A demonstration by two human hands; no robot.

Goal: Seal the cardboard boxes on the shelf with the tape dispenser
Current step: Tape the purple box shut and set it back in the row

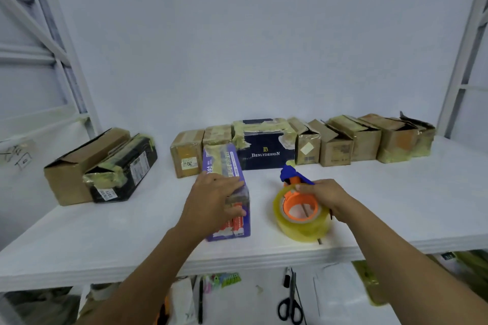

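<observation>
Two hands are working at the purple box (224, 158), which is lying end-on near the front of the shelf (105, 245). The left hand (215, 192) is pressing on its top, fingers fairly straight and thumb against the near end. Just right of the purple box, the right hand (326, 195) is gripping the tape dispenser (291, 202), fingers curled round the handle.

Yellowish tape is showing on the lid. Judgement: sealing is under way, and the next move is calling for the dispenser to be brought onto the box while it is held steady.

Behind-right of the purple box, brown boxes (336, 148) are standing with flaps raised. Their contents are not visible.
</observation>
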